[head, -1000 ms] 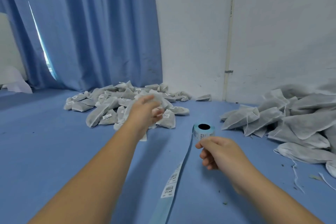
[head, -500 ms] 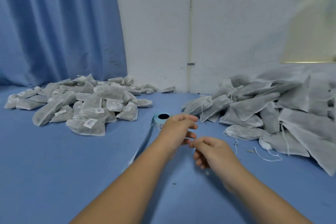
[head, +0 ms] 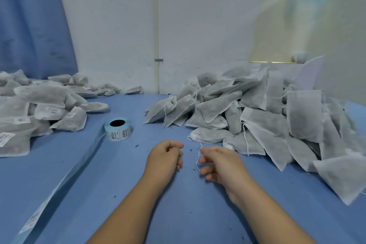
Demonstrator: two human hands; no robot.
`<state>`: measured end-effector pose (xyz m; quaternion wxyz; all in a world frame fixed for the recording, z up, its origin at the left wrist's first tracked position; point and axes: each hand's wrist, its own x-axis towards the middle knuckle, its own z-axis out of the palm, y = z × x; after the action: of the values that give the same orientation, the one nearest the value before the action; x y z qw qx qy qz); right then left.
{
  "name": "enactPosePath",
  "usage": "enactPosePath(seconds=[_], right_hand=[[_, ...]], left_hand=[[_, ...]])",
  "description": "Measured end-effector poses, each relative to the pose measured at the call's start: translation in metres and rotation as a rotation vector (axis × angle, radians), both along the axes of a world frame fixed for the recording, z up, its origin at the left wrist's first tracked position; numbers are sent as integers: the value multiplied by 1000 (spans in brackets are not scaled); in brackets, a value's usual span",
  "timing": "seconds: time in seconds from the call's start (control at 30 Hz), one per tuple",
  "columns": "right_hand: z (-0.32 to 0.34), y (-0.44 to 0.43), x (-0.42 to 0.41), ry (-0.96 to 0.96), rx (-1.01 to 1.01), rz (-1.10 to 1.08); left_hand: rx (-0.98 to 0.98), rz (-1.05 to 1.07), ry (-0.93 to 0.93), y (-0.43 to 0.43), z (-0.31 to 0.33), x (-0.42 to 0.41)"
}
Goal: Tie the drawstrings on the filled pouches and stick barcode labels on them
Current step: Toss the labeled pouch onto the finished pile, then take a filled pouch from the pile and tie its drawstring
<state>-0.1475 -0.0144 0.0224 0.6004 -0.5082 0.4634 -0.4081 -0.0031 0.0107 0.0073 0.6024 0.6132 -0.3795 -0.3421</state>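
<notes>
Near the middle of the blue counter (head: 178, 214), both hands hover knuckles-up with palms hidden: the left hand (head: 164, 156) is curled inward and I cannot tell whether it holds anything, while the right hand (head: 219, 162) has its forefinger tip against a thin drawstring (head: 198, 157), though a pinch cannot be made out. That string trails from the nearest filled pouch (head: 212, 134), at the foot of the unlabelled heap (head: 267, 117), which the right edge cuts off. Beyond the left hand stands the label roll (head: 118, 129), its strip (head: 79, 166) running off the lower left corner, beside the labelled pile (head: 39, 109), which the left edge crops.
</notes>
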Motion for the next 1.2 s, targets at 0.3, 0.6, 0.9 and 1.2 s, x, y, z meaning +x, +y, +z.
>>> enactPosePath(seconds=[0.3,0.6,0.9,1.2], right_hand=[[53,-67,-9,71,-224,-267],[113,-126,-2,976,-837,-413],[138,-138,-9,1417,-659,-486],[159,-137,-24,1399,-678,-589]], left_hand=[[-9,-16,-41,-3,-6,-2],[6,-8,-23,-7,-8,-1],[2,-19,-9,-9,-9,-1],[14,-29,-57,-9,-8,-1]])
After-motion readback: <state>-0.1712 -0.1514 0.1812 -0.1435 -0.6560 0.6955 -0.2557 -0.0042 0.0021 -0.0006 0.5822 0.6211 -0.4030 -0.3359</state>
